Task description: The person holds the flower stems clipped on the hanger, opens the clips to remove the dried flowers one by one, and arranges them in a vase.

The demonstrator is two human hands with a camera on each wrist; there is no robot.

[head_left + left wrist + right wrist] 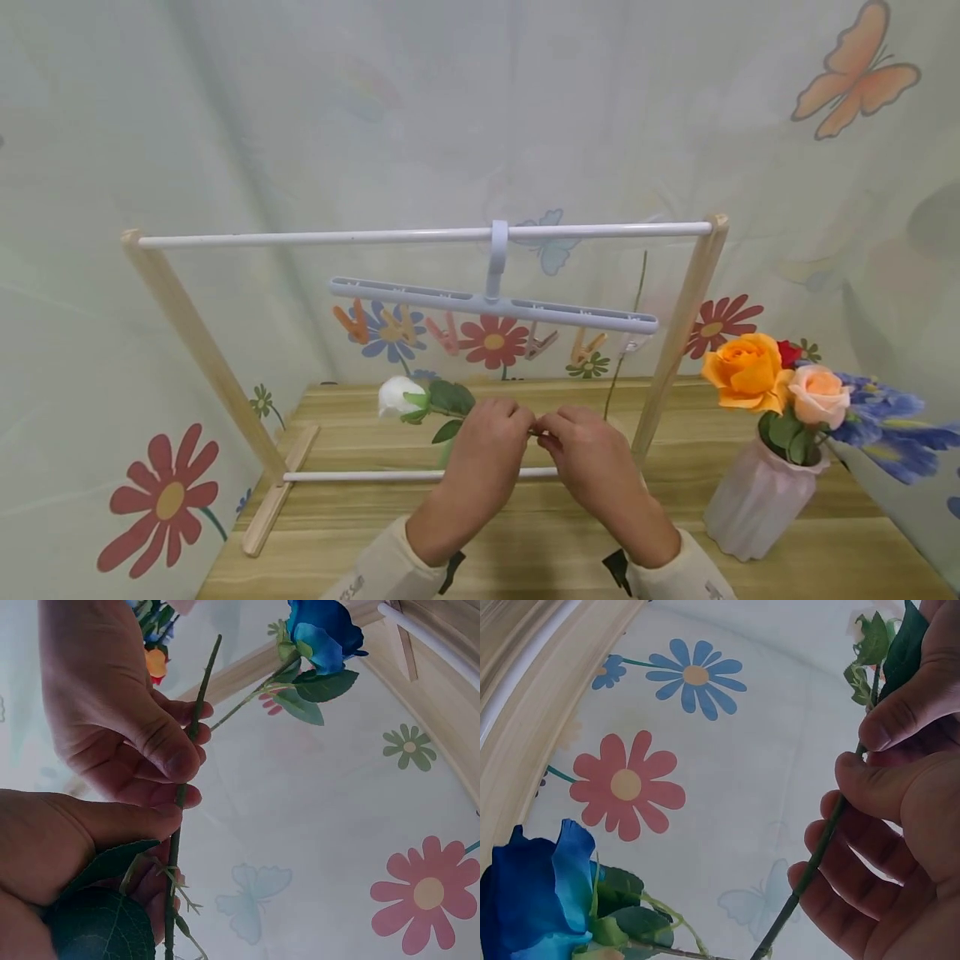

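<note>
Over the table, both hands hold an artificial white rose (397, 396) by its stem (174, 855), the bloom pointing left. My left hand (487, 450) pinches the stem beside its green leaves (452, 398). Close by on the right, my right hand (596, 458) grips the bare end, thumb and fingers around it in the right wrist view. A grey-blue hanger (427, 297) hangs above, with several clothespins (360, 321) under it. The pale clip (633, 343) at its right end holds a thin stem. Both wrist views show a blue rose (322, 637); the head view hides its bloom.
A rack with wooden legs (202, 350) and a white top rod (315, 237) carries the hanger. Its lower rod (360, 477) crosses behind my hands. On the right of the wooden table (360, 550) stands a pale pink vase (761, 500) with orange, peach, red and blue flowers.
</note>
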